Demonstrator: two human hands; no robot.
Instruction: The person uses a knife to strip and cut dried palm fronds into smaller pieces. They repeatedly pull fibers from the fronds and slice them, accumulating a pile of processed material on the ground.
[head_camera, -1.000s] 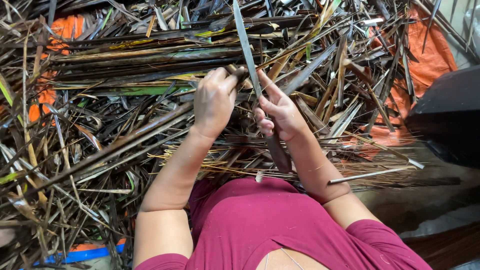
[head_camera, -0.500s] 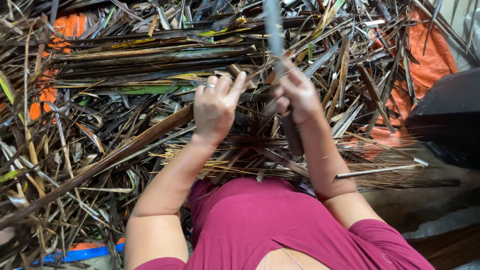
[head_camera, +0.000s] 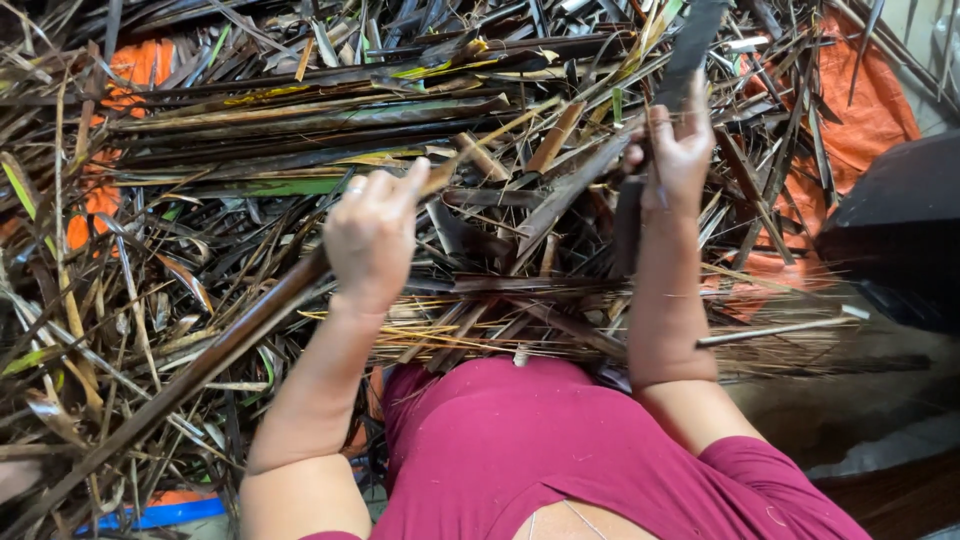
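Apart now, left hand grips a brown stalk, right hand grips a dark blade

Soft, even daylight, faint shadows, slight motion blur, wide-angle edge distortion.

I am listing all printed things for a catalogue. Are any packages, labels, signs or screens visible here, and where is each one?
None can be seen: no package, label, sign or screen. The view holds only a pile of dry palm fronds, an orange sheet under it, a blue strip at the lower left, and a dark object at the right, all unmarked.
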